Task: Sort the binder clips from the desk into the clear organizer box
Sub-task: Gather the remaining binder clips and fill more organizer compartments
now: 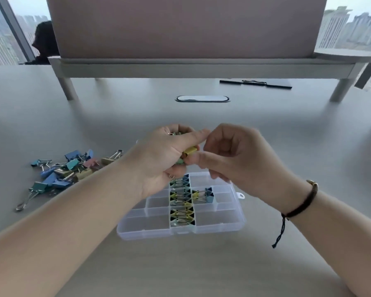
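I've got both hands up over the far end of the clear organizer box [181,213], and that box is my landmark for everything here. My left hand [165,159] is curled round a small clutch of binder clips, acting as a magazine so I don't have to reach back to the pile each time; a yellow clip [190,151] sticks out at the thumb side, with green ones just showing beneath and behind it. My right hand [234,155] comes in with thumb and forefinger closing on that yellow clip, the other fingers curled under, so I read this as picking one clip out of the bunch to drop below. In the box, the middle column already carries rows of yellow and teal clips [182,200], laid flat to fit the compartments, and the compartment just right of that column holds a few more, blue among them [204,195]. The loose pile of clips [66,170] waits on the desk [287,129] well to the left of the box, mostly blue, teal and olive, so plenty remains to sort.
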### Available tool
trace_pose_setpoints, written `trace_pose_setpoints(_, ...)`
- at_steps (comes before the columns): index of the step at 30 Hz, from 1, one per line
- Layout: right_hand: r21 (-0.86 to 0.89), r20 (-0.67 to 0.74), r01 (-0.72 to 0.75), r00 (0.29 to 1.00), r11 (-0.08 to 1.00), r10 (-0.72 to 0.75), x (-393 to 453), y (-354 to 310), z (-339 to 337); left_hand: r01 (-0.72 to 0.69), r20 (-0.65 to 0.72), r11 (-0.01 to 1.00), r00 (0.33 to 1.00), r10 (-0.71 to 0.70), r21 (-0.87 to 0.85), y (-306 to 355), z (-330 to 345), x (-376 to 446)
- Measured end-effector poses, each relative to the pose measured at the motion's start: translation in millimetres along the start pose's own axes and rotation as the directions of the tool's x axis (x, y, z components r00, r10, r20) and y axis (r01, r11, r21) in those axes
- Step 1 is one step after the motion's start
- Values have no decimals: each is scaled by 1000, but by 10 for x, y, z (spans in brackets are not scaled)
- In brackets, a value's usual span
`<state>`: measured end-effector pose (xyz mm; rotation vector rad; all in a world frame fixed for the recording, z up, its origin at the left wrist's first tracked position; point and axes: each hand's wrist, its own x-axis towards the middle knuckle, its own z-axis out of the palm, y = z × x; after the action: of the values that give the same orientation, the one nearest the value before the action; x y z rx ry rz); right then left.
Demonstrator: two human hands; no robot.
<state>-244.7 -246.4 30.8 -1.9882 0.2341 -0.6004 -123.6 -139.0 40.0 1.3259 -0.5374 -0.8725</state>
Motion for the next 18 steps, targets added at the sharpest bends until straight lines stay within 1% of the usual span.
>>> trace_pose_setpoints(2, 77, 11, -32, 999, 997, 31, 4, 28, 85, -60, -47, 998, 997, 61, 25, -17, 12, -2)
trace_pose_setpoints(5, 250, 76, -124, 991, 960, 108, -10, 57, 123, -133, -75, 987, 987, 140, 93, -42, 25, -27)
trace_pose_setpoints(7, 298, 117, -181, 981, 937, 152, -18, 41, 101, -168, -82, 974, 980, 182, 152, -66, 29, -34)
trace_pose_setpoints(11, 261, 172, -225, 968, 939, 184, -41, 2, 69, -251, -82, 918, 954, 289, 306, -139, 13, -28)
trace_pose_setpoints(14, 230, 182, -235, 964, 944, 196, -38, -6, 62, -303, -71, 860, 930, 361, 411, -183, -24, -37)
trace_pose_setpoints(16, 202, 171, -195, 972, 960, 162, -35, -29, 57, -305, -69, 818, 920, 385, 488, -210, -49, -55)
trace_pose_setpoints(18, 85, 143, -94, 986, 992, 81, -43, -51, 56, -313, -63, 806, 917, 395, 501, -220, -48, -93)
